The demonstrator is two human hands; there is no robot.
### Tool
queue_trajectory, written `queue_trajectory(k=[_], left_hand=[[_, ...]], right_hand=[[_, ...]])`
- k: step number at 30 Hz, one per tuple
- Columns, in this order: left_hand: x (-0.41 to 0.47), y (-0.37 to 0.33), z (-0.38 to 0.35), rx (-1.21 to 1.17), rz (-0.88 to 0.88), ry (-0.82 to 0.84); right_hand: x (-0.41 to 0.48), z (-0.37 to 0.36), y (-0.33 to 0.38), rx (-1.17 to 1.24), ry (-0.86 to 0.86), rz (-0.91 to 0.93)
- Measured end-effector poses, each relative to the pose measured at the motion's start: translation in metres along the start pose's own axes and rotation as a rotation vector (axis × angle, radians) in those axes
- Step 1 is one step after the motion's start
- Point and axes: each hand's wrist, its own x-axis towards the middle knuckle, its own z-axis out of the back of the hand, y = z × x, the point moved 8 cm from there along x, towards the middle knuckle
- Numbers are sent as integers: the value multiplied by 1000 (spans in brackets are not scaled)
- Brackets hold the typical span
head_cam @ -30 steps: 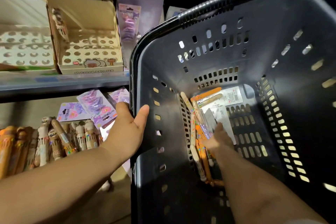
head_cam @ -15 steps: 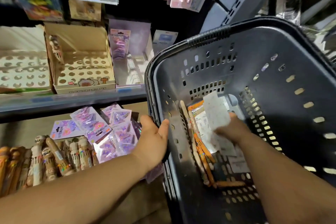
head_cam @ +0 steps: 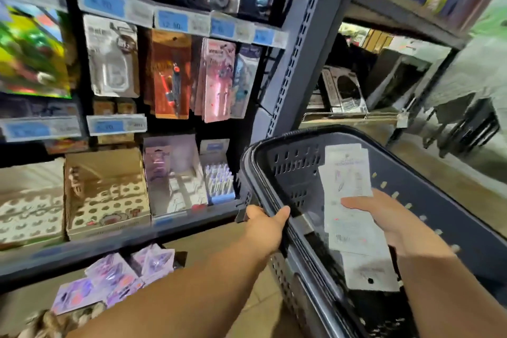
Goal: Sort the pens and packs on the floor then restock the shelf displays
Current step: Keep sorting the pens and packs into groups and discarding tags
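The left hand (head_cam: 270,223) grips the near-left rim of the dark basket (head_cam: 452,195), which sits tilted. The right hand (head_cam: 384,218) holds a fanned stack of white packs (head_cam: 347,195) over the basket's inside, thumb across their face. To do this well, keep the thumb pressed so the stack stays together. Lift it clear of the rim, then match it to its place on the shelf (head_cam: 175,228). Purple packs (head_cam: 115,280) lie on the floor, near left.

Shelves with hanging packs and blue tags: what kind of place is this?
Probably a stationery shop: blue price tags line the shelf edges, carded packs hang in rows, and the left hand holds a shopping basket.
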Motion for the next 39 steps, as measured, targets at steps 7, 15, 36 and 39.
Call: queue_trajectory(k=[7, 15, 36, 39], left_hand=[[-1, -21, -26, -52, 40, -64], [-14, -40, -32, 67, -8, -82], [-190, -108, 192, -349, -141, 110], [-196, -96, 211, -371, -171, 97]], right_hand=[[-8, 21, 39, 197, -43, 93], [-14, -1, 63, 219, 18, 133], [-115, -302, 174, 351, 344, 293], [-121, -333, 165, 335, 289, 371]])
